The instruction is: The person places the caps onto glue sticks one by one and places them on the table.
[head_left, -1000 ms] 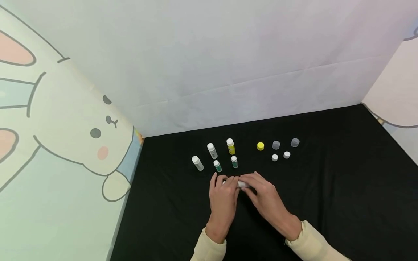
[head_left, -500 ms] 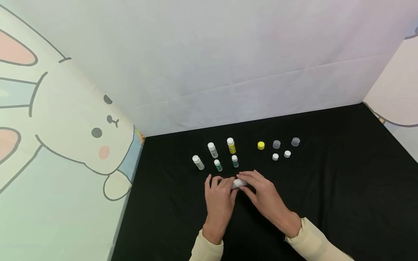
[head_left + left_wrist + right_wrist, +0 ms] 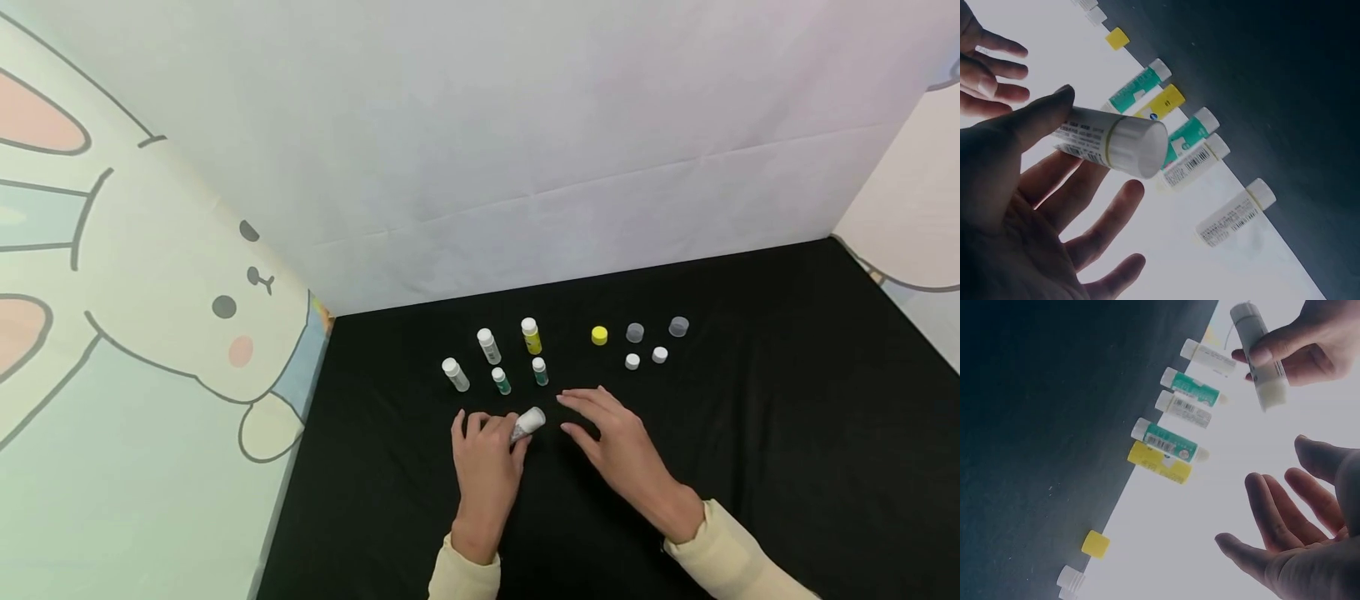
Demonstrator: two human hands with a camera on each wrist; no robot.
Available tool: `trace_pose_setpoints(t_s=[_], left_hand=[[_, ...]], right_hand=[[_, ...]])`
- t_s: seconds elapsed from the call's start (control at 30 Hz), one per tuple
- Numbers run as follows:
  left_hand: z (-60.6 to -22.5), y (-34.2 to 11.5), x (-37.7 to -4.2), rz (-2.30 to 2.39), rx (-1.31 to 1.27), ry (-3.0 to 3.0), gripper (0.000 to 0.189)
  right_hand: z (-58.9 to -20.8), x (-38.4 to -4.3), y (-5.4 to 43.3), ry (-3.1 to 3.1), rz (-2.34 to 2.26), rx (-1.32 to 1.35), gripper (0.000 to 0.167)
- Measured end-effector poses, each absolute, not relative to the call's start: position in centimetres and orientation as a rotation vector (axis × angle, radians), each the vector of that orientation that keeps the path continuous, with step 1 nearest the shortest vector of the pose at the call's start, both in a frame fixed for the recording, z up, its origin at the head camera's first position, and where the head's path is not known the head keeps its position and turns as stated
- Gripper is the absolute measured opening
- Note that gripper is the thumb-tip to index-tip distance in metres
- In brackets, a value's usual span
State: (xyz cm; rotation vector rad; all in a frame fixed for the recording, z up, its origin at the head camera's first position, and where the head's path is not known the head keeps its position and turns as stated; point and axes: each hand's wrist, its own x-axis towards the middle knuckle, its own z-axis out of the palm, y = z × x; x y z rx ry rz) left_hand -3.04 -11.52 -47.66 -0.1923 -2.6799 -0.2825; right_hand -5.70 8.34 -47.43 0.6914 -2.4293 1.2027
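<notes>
A white glue stick with a printed label is held in my left hand, tilted, one end sticking out past the thumb and fingers. In the left wrist view its hollow translucent end faces the camera. A short gap to the right, my right hand has its fingers spread and nothing in them. Behind the hands several more glue sticks stand upright with white tops: a yellow one, two green ones, the nearer right one and the left one, and white ones.
Loose caps lie at the back right: a yellow cap, two clear caps, one here, and two white caps, one here. A black cloth covers the table, with a pale curtain wall behind.
Both hands were together at the glue stick. My right hand has come off it, and my left hand has moved left with the glue stick, its exposed end now turned up and outward.
</notes>
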Motion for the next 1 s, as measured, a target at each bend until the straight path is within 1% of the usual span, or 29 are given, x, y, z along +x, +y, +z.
trace_pose_setpoints(t_s=[1.0], left_hand=[[-48.6,-14.9,-2.5,-0.235,0.032,-2.773,0.027]], right_hand=[[-48.4,-7.9,12.1,-2.444,1.115,0.541,0.040]])
